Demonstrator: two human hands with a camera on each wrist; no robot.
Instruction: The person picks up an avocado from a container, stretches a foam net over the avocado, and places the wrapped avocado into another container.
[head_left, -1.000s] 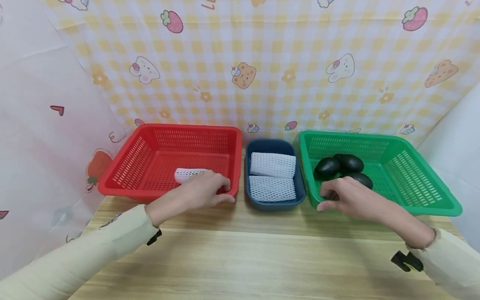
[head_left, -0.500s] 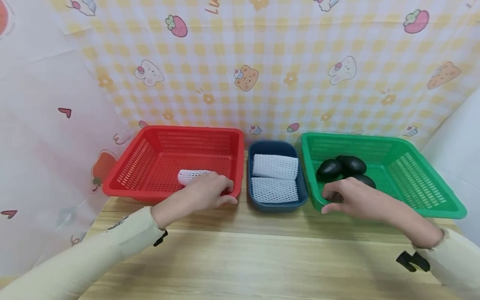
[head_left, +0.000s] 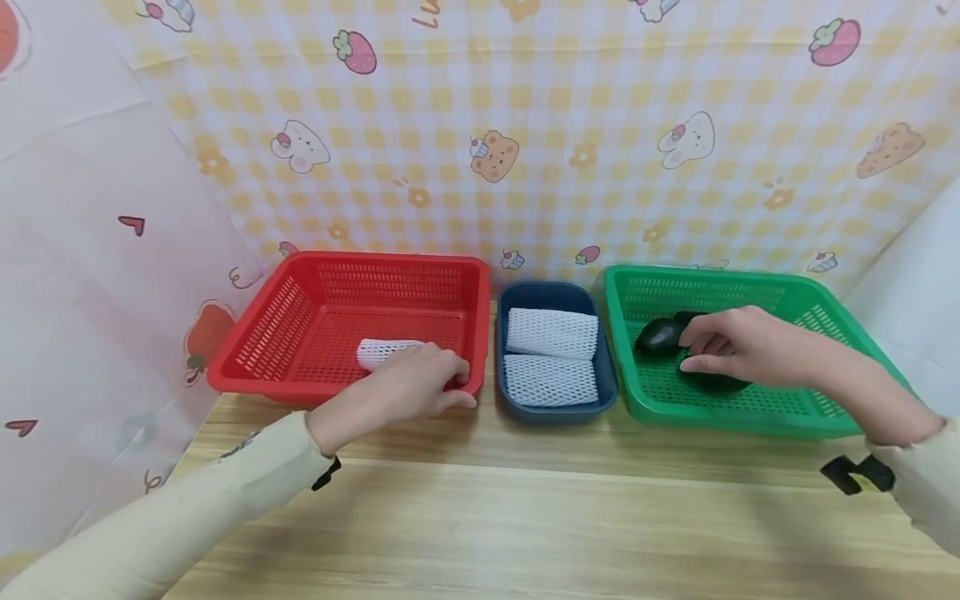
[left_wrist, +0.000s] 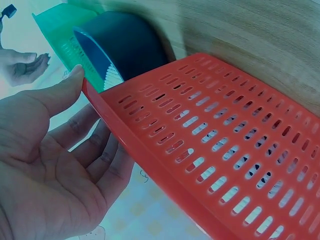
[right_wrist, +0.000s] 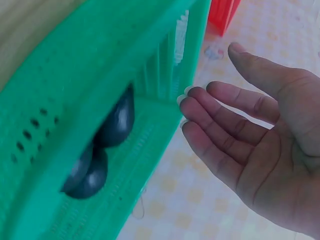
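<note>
My left hand (head_left: 420, 379) holds the front right corner of the red basket (head_left: 277, 385); the left wrist view shows the thumb (left_wrist: 60, 95) at the rim and the fingers behind it. A white foam net sleeve (head_left: 375, 352) lies inside, partly covered by that hand; whether it is filled I cannot tell. Over the green basket (head_left: 735, 421) hovers my right hand (head_left: 757, 346), fingers relaxed and holding nothing. Several dark, smooth avocados (head_left: 660, 337) lie in that basket, partly hidden by the hand. The right wrist view shows avocados (right_wrist: 120, 120) apart from the fingertips.
Between the two baskets stands a dark blue tub (head_left: 555, 414) with two stacks of white foam net sleeves (head_left: 551, 332). The wooden table (head_left: 480, 517) extends in front. A checked cloth (head_left: 540, 208) hangs behind the baskets.
My right hand has left the front left corner of the green basket and moved up and right, above the avocados. The left hand stays at the red basket's corner.
</note>
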